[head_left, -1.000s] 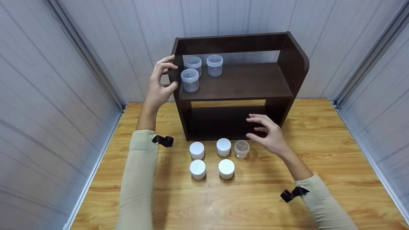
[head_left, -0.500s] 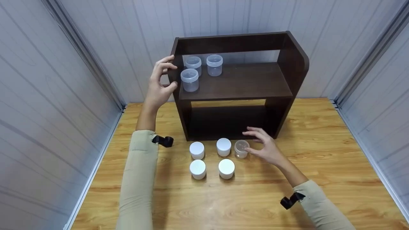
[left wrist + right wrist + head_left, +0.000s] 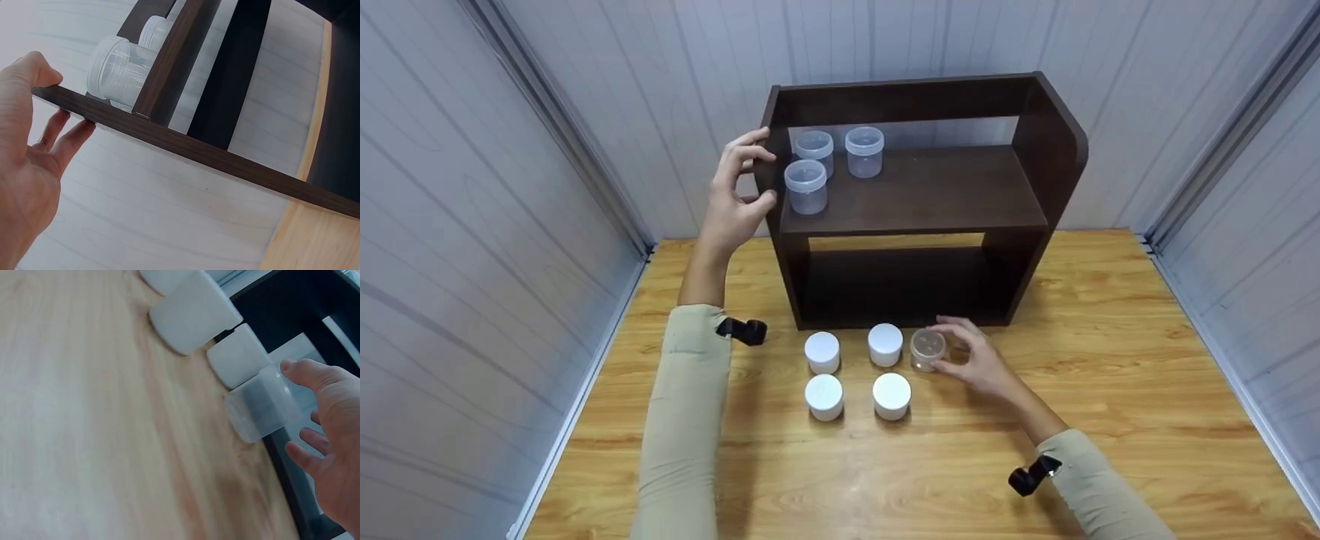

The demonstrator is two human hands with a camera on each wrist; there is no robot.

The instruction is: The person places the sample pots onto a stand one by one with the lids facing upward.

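A dark brown two-level shelf point(image 3: 960, 187) stands at the back of the wooden table point(image 3: 1110, 375). My left hand point(image 3: 739, 191) grips its left side panel point(image 3: 197, 149), thumb on the front edge and fingers behind. Three clear lidded jars point(image 3: 805, 186) stand at the left of the upper level. In front of the shelf a clear jar point(image 3: 926, 349) stands beside several white-lidded jars point(image 3: 884, 344). My right hand point(image 3: 971, 360) curves round that clear jar point(image 3: 261, 410); the thumb touches it and the spread fingers point(image 3: 306, 439) lie just beside it.
The white jars point(image 3: 194, 312) form two rows left of the clear one. Grey panelled walls close in the table on the left, right and back. The shelf's lower level is dark and shows nothing inside. Black straps sit on both sleeves.
My right hand has come down and toward me from in front of the lower shelf level to the clear jar on the table. The left hand has stayed on the shelf's side panel.
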